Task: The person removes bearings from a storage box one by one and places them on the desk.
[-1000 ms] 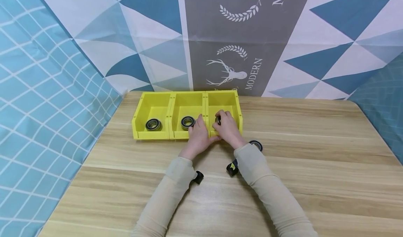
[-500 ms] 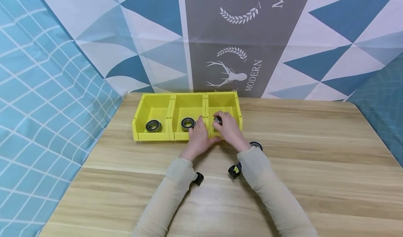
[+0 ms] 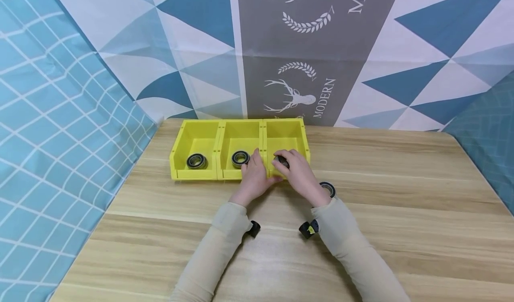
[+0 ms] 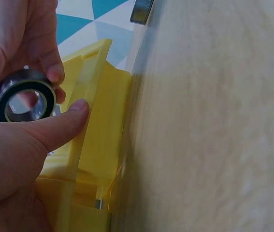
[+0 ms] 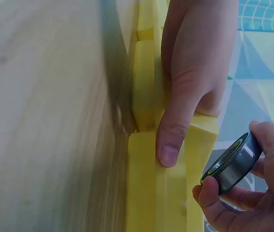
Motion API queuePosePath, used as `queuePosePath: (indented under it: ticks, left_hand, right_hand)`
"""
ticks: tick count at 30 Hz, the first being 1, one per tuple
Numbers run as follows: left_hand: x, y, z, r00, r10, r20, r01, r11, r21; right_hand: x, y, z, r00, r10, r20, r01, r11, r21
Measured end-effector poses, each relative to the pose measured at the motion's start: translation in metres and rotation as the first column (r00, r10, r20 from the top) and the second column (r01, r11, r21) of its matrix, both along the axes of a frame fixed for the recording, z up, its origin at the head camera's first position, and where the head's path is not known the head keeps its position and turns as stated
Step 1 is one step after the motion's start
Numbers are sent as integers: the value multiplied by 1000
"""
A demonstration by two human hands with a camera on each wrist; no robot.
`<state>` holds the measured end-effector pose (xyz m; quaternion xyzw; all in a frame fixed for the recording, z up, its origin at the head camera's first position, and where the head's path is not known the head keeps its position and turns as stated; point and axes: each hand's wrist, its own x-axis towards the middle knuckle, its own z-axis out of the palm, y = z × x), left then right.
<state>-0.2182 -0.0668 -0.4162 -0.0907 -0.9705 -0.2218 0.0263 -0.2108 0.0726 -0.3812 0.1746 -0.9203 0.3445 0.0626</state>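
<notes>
My right hand (image 3: 299, 172) pinches a ball bearing (image 5: 238, 166) between thumb and fingers, with its dark-sealed face tilted. In the head view this bearing is over the front of the right yellow bin (image 3: 286, 130). My left hand (image 3: 254, 177) rests at the divider between the middle and right bins. Its straight thumb (image 5: 173, 135) lies along the right bin's front rim, and its other fingers reach over the divider. Another bearing (image 3: 240, 158) lies in the middle bin (image 3: 241, 132), beside the left fingers. One more bearing (image 3: 196, 161) lies in the left bin (image 3: 197, 134).
A further bearing (image 3: 329, 188) is on the wooden table (image 3: 401, 195) beside my right wrist, partly hidden by it. Black wrist cameras hang under both sleeves. Behind the joined bins stands a patterned cloth backdrop (image 3: 209, 61).
My right hand has moved back toward me and slightly right, bringing the bearing up from inside the right bin toward its front edge. My left hand has stayed in place.
</notes>
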Motion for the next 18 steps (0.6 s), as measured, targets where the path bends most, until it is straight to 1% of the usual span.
queuePosePath:
  ticks: [5, 8, 12, 15, 18]
  left_hand:
    - [0, 0, 0, 1000, -9, -6, 9, 1000, -8]
    - [-1, 0, 0, 1000, -5, 7, 5, 1000, 4]
    - [-1, 0, 0, 1000, -2, 30, 1, 1000, 20]
    - [-1, 0, 0, 999, -1, 34, 1, 1000, 15]
    - [-1, 0, -1, 1000, -1, 29, 1, 1000, 2]
  right_hand:
    - [11, 5, -2, 1000, -9, 3, 9, 1000, -2]
    - [18, 8, -3, 1000, -22, 2, 22, 1000, 12]
    - [28, 11, -7, 999, -17, -28, 18, 999, 51]
    - [33, 13, -10, 998, -11, -55, 14, 998, 62]
    - [38, 15, -13, 999, -13, -44, 15, 998, 60]
